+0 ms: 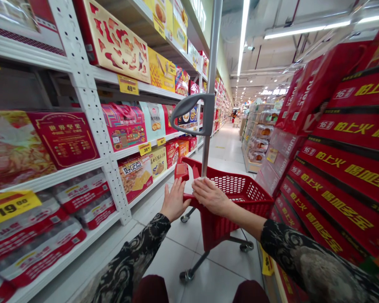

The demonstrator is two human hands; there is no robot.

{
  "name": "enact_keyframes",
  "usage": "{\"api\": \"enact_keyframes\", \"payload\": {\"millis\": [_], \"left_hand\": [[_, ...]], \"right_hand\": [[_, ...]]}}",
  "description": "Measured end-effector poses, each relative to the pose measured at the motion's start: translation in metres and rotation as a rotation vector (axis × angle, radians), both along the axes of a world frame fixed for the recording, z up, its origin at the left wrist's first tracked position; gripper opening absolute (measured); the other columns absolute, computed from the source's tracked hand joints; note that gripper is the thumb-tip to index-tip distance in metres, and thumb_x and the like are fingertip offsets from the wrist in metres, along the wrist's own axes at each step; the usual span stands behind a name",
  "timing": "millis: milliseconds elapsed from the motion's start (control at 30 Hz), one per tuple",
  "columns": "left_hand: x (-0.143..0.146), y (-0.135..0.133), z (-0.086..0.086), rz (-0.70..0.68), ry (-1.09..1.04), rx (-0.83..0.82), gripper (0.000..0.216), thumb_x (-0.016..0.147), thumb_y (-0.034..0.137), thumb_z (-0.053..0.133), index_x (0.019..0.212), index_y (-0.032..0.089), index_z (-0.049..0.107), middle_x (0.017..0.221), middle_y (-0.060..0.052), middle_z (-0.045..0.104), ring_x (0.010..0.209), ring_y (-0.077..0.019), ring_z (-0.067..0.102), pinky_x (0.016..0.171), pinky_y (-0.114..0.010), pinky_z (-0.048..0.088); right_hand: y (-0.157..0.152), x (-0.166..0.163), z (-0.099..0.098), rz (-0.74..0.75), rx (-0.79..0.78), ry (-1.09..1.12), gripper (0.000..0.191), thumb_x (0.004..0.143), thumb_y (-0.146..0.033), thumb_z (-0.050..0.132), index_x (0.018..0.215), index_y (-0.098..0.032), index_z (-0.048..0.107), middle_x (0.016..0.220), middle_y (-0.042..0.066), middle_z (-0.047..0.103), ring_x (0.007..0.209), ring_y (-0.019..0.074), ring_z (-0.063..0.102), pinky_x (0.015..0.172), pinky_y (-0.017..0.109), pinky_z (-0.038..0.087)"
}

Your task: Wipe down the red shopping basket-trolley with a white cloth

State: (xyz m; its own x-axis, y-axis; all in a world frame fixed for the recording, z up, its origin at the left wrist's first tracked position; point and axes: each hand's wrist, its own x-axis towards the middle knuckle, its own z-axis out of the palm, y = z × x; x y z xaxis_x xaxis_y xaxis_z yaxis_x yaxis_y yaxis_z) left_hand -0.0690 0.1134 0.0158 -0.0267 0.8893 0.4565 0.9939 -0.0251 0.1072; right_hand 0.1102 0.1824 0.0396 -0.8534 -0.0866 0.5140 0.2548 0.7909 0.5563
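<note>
A small red shopping cart with a perforated basket stands in front of me, its tall metal pole and grey loop handle rising above it. My left hand lies on the left end of the near rim, fingers stretched out, fingertips at a raised red part. My right hand presses with its fingers together on the near rim beside the pole. A bit of white cloth or tissue shows at its fingers; most of it is hidden.
White shelves with boxed food and yellow price tags line the left side. Stacked red drink cartons rise close on the right. A tiled aisle runs ahead past a display stand. My knees show at the bottom.
</note>
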Motion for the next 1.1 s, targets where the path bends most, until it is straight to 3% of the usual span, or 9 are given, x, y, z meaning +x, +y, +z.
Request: {"api": "enact_keyframes", "payload": {"millis": [67,133,367,500,667,833,1100], "left_hand": [[-0.002,-0.001,0.001,-0.012,0.005,0.0,0.061,0.079,0.032,0.049,0.134,0.011,0.034,0.145,-0.017,0.029,0.135,-0.0276,0.026,0.107,-0.057,0.019],[-0.004,-0.001,0.003,-0.023,0.006,0.005,0.061,0.079,0.033,0.05,0.134,0.013,0.034,0.145,-0.017,0.029,0.134,-0.0278,0.027,0.107,-0.057,0.02],[-0.007,0.003,0.01,-0.131,-0.009,-0.059,0.062,0.077,0.034,0.052,0.134,0.017,0.034,0.143,-0.015,0.035,0.133,-0.0267,0.03,0.107,-0.057,0.02],[-0.013,0.001,0.004,-0.194,-0.062,-0.124,0.061,0.076,0.029,0.055,0.132,0.017,0.036,0.136,-0.014,0.045,0.13,-0.0251,0.035,0.105,-0.052,0.028],[-0.022,0.0,-0.005,-0.275,-0.137,-0.042,0.058,0.075,0.026,0.058,0.129,0.018,0.04,0.124,-0.011,0.056,0.124,-0.0224,0.043,0.104,-0.045,0.033],[-0.016,-0.004,-0.011,-0.286,-0.195,0.032,0.052,0.072,0.026,0.062,0.121,0.017,0.048,0.121,-0.011,0.057,0.121,-0.0236,0.045,0.1,-0.043,0.039],[0.007,-0.007,-0.007,-0.215,-0.18,0.023,0.046,0.073,0.026,0.062,0.117,0.017,0.051,0.115,-0.01,0.059,0.118,-0.0249,0.045,0.099,-0.043,0.038]], "right_hand": [[-0.002,0.005,-0.018,0.026,-0.027,-0.033,0.024,0.089,-0.016,0.044,0.106,-0.014,0.061,0.121,0.009,0.059,0.121,0.0235,0.046,0.1,0.046,0.039],[-0.003,0.008,-0.023,0.033,-0.05,-0.021,0.024,0.09,-0.016,0.043,0.107,-0.015,0.06,0.12,0.008,0.059,0.12,0.0235,0.047,0.099,0.047,0.04],[-0.003,-0.006,-0.006,-0.034,-0.13,0.128,0.028,0.088,-0.015,0.044,0.112,-0.013,0.058,0.128,0.012,0.054,0.125,0.0274,0.041,0.101,0.051,0.037],[-0.013,-0.013,-0.035,-0.075,-0.24,0.2,0.03,0.087,-0.014,0.045,0.114,-0.015,0.058,0.127,0.01,0.055,0.124,0.0262,0.042,0.102,0.05,0.036],[-0.034,-0.009,-0.069,-0.097,-0.429,0.322,0.047,0.079,-0.002,0.041,0.124,-0.015,0.051,0.131,0.011,0.051,0.127,0.0216,0.04,0.101,0.046,0.039],[-0.039,-0.001,-0.072,-0.022,-0.511,0.388,0.057,0.072,0.0,0.037,0.126,-0.017,0.049,0.13,0.009,0.052,0.128,0.0204,0.038,0.102,0.048,0.038],[-0.032,0.015,-0.077,0.038,-0.583,0.372,0.052,0.076,-0.005,0.039,0.125,-0.018,0.05,0.13,0.009,0.052,0.129,0.0198,0.037,0.104,0.048,0.035]]}}
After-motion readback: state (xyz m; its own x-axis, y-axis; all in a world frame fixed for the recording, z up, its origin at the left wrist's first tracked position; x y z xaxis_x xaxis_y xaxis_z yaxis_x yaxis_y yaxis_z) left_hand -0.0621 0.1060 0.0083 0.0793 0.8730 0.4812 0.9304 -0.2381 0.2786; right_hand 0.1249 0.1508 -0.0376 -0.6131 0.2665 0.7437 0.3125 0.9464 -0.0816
